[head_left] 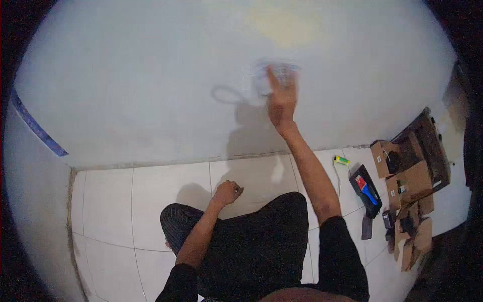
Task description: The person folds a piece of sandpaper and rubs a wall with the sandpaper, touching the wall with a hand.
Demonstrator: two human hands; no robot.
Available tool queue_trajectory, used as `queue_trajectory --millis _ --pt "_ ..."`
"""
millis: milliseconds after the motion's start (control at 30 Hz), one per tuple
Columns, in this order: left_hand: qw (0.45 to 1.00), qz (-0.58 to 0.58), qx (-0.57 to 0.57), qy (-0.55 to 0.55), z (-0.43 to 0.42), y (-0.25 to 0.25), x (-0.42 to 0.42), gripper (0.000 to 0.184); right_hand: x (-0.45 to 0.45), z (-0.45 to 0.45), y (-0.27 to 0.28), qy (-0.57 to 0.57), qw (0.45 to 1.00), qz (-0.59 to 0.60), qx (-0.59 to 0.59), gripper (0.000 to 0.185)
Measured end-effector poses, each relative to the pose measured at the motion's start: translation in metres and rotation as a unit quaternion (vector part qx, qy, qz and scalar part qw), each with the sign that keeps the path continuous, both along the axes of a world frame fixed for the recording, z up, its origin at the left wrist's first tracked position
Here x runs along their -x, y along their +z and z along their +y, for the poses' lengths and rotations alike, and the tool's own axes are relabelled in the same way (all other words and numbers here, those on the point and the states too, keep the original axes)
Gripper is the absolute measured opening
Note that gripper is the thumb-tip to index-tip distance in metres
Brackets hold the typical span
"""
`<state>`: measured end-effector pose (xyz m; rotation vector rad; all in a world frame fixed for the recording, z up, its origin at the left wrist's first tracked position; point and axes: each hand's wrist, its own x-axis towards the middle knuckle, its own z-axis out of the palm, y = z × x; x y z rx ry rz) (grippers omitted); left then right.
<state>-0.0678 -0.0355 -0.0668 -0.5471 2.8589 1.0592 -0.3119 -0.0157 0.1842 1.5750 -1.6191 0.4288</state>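
My right hand (283,103) is raised on a stretched arm and presses a pale, dark-lined piece that looks like a cloth (262,83) against the white wall (151,75). Motion smears the fingers and the cloth, so its edges are unclear. Above it the wall carries a yellowish patch (284,25). Lower down, my left hand (228,193) hovers near my bent knee, its fingers loosely curled, with nothing visible in them. Shadows of the hand and arm fall on the wall.
On the tiled floor (108,201) at right lie a paint roller (342,160) with a green-yellow end, a black tray (358,176), a blue-handled brush (370,193) and a dark flat object (367,228). Cardboard boxes (410,183) stand beyond. Blue tape (37,123) runs along the left wall.
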Motion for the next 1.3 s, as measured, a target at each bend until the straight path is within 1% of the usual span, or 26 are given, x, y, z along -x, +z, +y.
queue_trajectory --millis 67,100,133,200,233,300,333,367,400,467,500,600,633,667,733,767,800,867,900,1000,1033,1133,1167,1200,1267,1300 --pt "1.0 0.008 -0.001 0.007 0.0 0.0 0.001 0.041 -0.004 -0.008 -0.009 -0.117 0.963 -0.081 0.23 0.055" --pt "1.0 0.014 0.006 0.007 0.0 -0.001 0.0 0.041 -0.009 -0.006 -0.018 -0.059 0.986 -0.074 0.138 0.054" --pt "1.0 0.012 0.005 0.007 0.001 -0.002 0.0 0.041 -0.008 -0.005 -0.02 -0.059 0.986 -0.076 0.138 0.054" --pt "1.0 -0.002 0.013 -0.003 -0.001 0.002 0.0 0.04 -0.009 -0.005 -0.012 0.085 0.994 0.037 -0.058 0.054" --pt "1.0 -0.002 0.013 -0.001 -0.002 0.004 -0.002 0.04 -0.011 -0.007 -0.01 0.087 0.994 0.036 -0.058 0.054" --pt "0.999 0.006 0.016 0.029 0.002 0.016 -0.005 0.039 -0.016 -0.014 -0.007 -0.009 0.988 -0.068 0.135 0.051" --pt "0.999 0.004 0.013 0.031 0.002 0.017 -0.004 0.039 -0.019 -0.015 -0.007 -0.059 0.964 -0.12 0.23 0.05" --pt "1.0 -0.02 -0.005 0.012 0.001 0.014 -0.002 0.039 -0.024 -0.011 -0.013 -0.08 0.992 -0.082 0.057 0.052" --pt "0.999 -0.043 -0.02 -0.007 -0.002 0.013 0.0 0.038 -0.023 -0.01 -0.012 -0.081 0.992 -0.083 0.057 0.052" --pt "1.0 -0.003 0.009 -0.006 -0.001 0.009 -0.002 0.038 -0.017 -0.005 -0.006 0.013 0.997 -0.054 -0.05 0.056" --pt "0.999 0.035 0.035 -0.004 0.001 0.008 -0.003 0.037 -0.013 -0.001 -0.001 -0.045 0.994 -0.086 0.05 0.058" --pt "1.0 -0.022 -0.01 0.003 0.0 0.016 -0.003 0.038 -0.028 -0.008 -0.013 -0.11 0.98 -0.111 0.12 0.058" --pt "1.0 -0.024 -0.01 0.001 0.002 0.016 -0.005 0.038 -0.02 -0.008 -0.027 0.022 0.999 -0.047 -0.012 0.071" --pt "1.0 -0.006 -0.007 -0.006 0.002 0.017 -0.004 0.039 -0.02 -0.006 -0.019 0.021 0.999 -0.047 -0.01 0.071" --pt "1.0 0.013 -0.003 -0.013 0.0 0.017 -0.003 0.039 -0.021 -0.001 -0.005 0.009 0.999 -0.021 0.039 0.07" --pt "1.0 -0.012 -0.007 -0.006 -0.001 0.021 -0.004 0.039 -0.018 -0.006 -0.005 -0.018 0.979 -0.107 0.172 0.068" --pt "0.999 -0.036 -0.011 0.003 0.0 0.023 -0.003 0.039 -0.019 -0.009 -0.008 -0.016 0.98 -0.106 0.17 0.068" --pt "1.0 -0.006 0.002 -0.005 0.002 0.015 -0.005 0.038 -0.03 -0.011 -0.014 -0.042 0.98 -0.137 0.136 0.053" --pt "0.999 0.028 0.021 -0.014 0.0 0.011 -0.004 0.036 -0.035 -0.004 -0.012 0.054 0.991 -0.119 -0.007 0.053" --pt "0.999 0.026 0.036 -0.006 0.0 0.002 -0.003 0.036 -0.024 -0.002 0.011 0.013 0.998 -0.053 -0.027 0.055" --pt "0.999 0.027 0.034 -0.007 -0.002 0.001 -0.003 0.036 -0.007 -0.004 0.004 0.014 0.993 -0.05 0.11 0.064" --pt "1.0 0.026 0.002 -0.016 -0.001 -0.001 -0.003 0.036 -0.018 -0.011 -0.003 -0.022 0.988 -0.063 0.142 0.066" --pt "0.999 0.035 0.017 -0.011 0.001 0.001 -0.005 0.036 -0.022 -0.011 -0.004 0.029 0.997 -0.071 0.022 0.069" --pt "0.998 0.045 0.033 -0.004 0.002 0.002 -0.004 0.037 -0.019 -0.009 0.002 0.027 0.997 -0.069 0.025 0.069" --pt "0.999 0.035 0.026 -0.003 -0.001 0.001 -0.003 0.037 -0.008 -0.007 0.013 0.035 0.998 -0.016 0.057 0.063" --pt "1.0 0.025 0.016 0.001 -0.002 0.0 -0.004 0.038 -0.003 -0.007 0.017 -0.035 0.982 -0.009 0.188 0.06"
